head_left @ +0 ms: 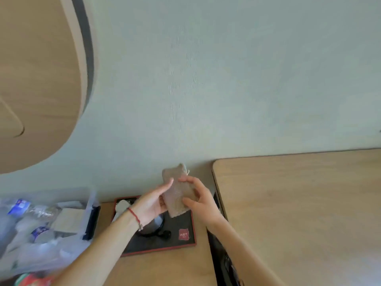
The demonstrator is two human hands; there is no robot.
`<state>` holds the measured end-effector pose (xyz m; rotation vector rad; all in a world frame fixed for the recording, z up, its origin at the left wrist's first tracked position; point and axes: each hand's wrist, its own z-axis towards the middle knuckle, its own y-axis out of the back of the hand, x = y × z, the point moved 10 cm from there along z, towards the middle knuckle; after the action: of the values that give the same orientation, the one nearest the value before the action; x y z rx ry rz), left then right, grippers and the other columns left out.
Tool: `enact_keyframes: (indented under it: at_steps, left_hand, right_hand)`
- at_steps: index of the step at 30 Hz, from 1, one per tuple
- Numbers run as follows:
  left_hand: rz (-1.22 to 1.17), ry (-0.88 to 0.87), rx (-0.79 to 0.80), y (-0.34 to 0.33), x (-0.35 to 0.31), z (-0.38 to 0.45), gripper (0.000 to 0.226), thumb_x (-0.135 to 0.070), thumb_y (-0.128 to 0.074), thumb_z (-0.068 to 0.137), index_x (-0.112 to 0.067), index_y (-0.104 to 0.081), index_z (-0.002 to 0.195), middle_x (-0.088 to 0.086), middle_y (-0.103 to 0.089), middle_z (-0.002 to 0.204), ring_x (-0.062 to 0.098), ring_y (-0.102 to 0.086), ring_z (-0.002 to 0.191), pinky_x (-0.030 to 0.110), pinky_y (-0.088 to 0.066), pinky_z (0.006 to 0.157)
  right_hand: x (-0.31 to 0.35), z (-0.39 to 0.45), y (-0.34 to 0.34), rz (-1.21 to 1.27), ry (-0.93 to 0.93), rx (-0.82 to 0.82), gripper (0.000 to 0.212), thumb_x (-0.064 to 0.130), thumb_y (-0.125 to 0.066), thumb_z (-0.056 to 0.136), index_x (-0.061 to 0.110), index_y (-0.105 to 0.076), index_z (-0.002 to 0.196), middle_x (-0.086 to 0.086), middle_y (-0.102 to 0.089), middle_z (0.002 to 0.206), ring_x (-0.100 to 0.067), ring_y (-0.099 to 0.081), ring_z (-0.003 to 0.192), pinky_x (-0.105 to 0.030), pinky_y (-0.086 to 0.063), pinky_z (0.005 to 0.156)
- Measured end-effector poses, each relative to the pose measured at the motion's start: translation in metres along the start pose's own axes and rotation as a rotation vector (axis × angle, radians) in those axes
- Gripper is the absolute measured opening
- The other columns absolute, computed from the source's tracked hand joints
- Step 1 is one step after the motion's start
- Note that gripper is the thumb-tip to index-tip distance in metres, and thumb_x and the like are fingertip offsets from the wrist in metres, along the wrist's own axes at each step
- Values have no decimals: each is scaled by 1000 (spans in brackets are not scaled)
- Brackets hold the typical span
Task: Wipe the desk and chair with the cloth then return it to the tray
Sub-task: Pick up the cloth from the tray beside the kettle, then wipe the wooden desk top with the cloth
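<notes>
**Folded cloth held over the tray, between both hands**

The cloth (179, 190), a beige folded strip, is in the air above the far half of the black, red-rimmed tray (186, 243), not resting on it. The left hand (153, 204) supports it from beneath with the palm turned up, fingers curled round its left edge; the right hand (199, 198) pinches its right edge between thumb and fingertips. Held this way from both sides, the fold probably stays together and neat, either for wiping or for laying down.

Its long axis runs from the near end, just above the tray, up and slightly leftwards toward the wall, the far end poking free above the fingers.

The tray sits on a low wooden surface, near its right edge; the desk (299, 203) stands to the right across a dark gap. Whether wiping is done cannot be told.
</notes>
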<state>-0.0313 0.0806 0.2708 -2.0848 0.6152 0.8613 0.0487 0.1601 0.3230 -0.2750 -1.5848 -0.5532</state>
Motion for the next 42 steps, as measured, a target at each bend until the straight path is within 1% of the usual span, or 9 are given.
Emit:
enact_keyframes:
  at_steps: [6,10,15,17,20,24,28,35,42]
  left_hand:
    - [-212,-27,269,-77,-27,-29,56,-53,-54,85,-16,-57,127,13,-63,126,28,-58,118,43,-51,90]
    - [-280,-65,313,-96,-31,-26,56,-46,-53,88,-9,-53,130,21,-57,130,37,-53,122,51,-48,94]
    - [109,-60,204,-112,-23,-12,41,-31,-64,80,-10,-64,115,12,-69,112,26,-66,102,41,-55,82]
    - [362,-46,206,-126,-17,-6,39,-32,-67,74,-13,-65,108,7,-71,107,20,-68,97,35,-53,81]
    - [719,33,412,-173,4,-1,27,-30,-64,83,-17,-64,107,1,-72,102,19,-68,97,30,-52,81]
    - [827,129,607,-250,48,14,26,-24,-63,86,-17,-62,110,-5,-71,99,13,-67,95,23,-53,79]
    - [818,51,535,-312,89,49,47,-26,-75,73,-18,-58,116,3,-69,112,16,-66,102,27,-53,86]
    - [639,-103,361,-449,184,101,30,-22,-69,80,-28,-59,107,-5,-69,108,7,-65,97,18,-52,77]
    - [599,-27,333,-562,292,142,25,-30,-69,80,-32,-60,103,-7,-70,103,2,-68,88,14,-51,63]
  right_hand:
    - [73,-23,25,-38,71,101,57,-15,-45,77,25,-59,116,-7,-60,118,-20,-60,106,-38,-54,86]
    - [78,-29,47,-124,8,-21,48,-3,-53,81,27,-57,117,4,-54,120,-16,-57,108,-39,-56,87]
    - [89,-45,86,-681,97,-215,36,27,-59,86,25,-55,122,2,-44,126,-17,-37,118,-32,-38,98]
    - [92,-56,115,-750,122,-278,52,32,-62,84,29,-43,132,2,-35,143,-19,-30,129,-37,-32,107]
    - [66,-68,148,-544,-7,-80,80,27,-70,81,42,-20,142,4,-33,150,-17,-34,135,-35,-32,109]
    - [23,-101,225,-298,-139,-135,62,22,-80,76,28,-47,128,4,-62,114,-10,-60,104,-21,-54,81]
    - [-18,-145,317,30,-136,-317,39,12,-78,76,20,-59,109,0,-66,97,-7,-65,84,-20,-54,66]
    - [-115,-220,449,555,-262,-524,61,18,-70,85,29,-35,135,-14,-64,125,-20,-66,105,-34,-56,88]
    - [-171,-282,567,434,-301,-606,74,10,-60,91,60,-25,132,5,-48,129,-24,-62,110,-44,-57,89]
